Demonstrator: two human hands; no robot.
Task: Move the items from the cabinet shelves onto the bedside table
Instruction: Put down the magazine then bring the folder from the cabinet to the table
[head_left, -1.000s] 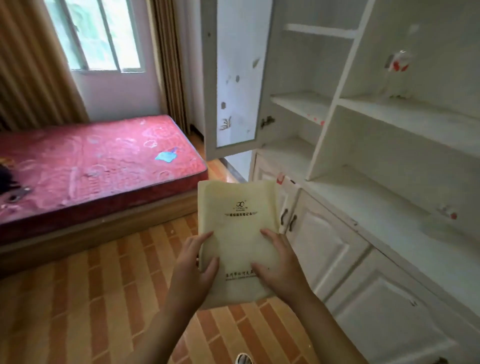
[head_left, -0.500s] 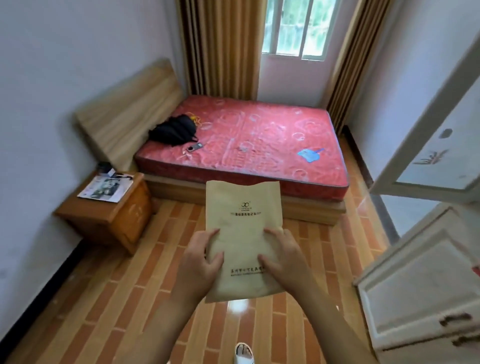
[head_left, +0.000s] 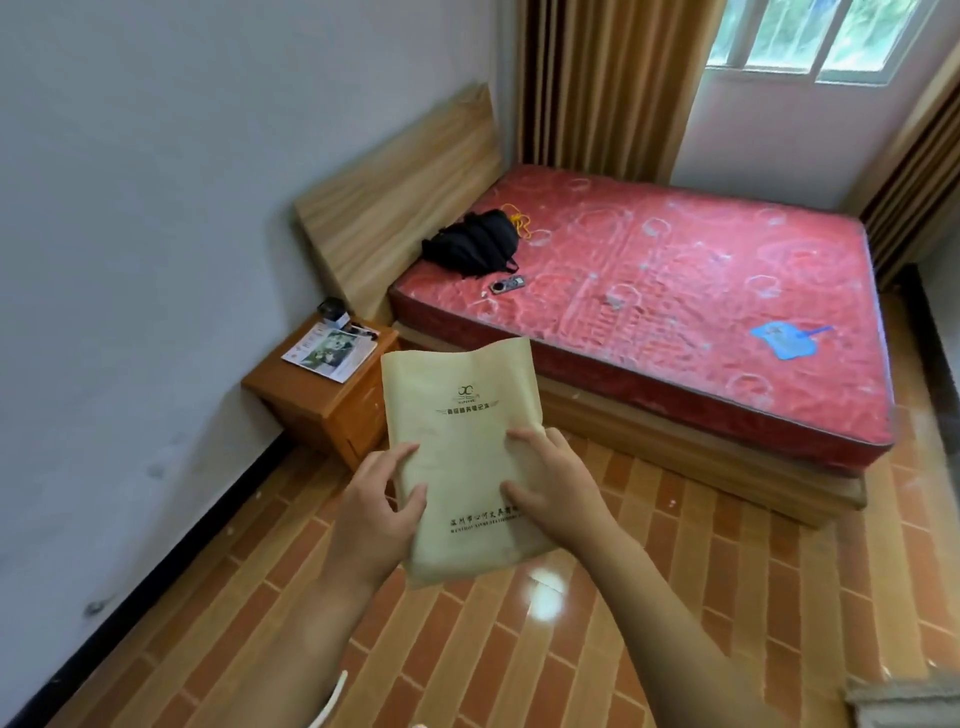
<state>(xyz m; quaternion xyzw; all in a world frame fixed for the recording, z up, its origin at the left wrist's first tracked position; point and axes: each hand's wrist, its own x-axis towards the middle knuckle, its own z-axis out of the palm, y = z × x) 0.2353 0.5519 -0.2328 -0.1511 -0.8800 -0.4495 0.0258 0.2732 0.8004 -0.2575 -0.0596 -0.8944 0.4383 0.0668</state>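
Observation:
A pale yellow fabric pouch (head_left: 462, 415) with dark printed text is held upright in front of me, above the floor. My left hand (head_left: 376, 506) grips its lower left edge and my right hand (head_left: 558, 491) grips its lower right side. The wooden bedside table (head_left: 311, 402) stands against the left wall, just left of and beyond the pouch. On its top lie a printed leaflet (head_left: 330, 349) and a small dark object (head_left: 332, 312) at the back. The cabinet is out of view.
A bed with a red mattress (head_left: 675, 291) fills the middle and right, with a wooden headboard (head_left: 395, 202) against the wall. A black bag (head_left: 472, 241), a small device (head_left: 509, 285) and a blue item (head_left: 784, 339) lie on it. Orange tiled floor (head_left: 467, 649) lies below.
My view has swung left from the white cabinet to the bed and bedside table, which now look closer. Both hands keep the same hold on the pouch.

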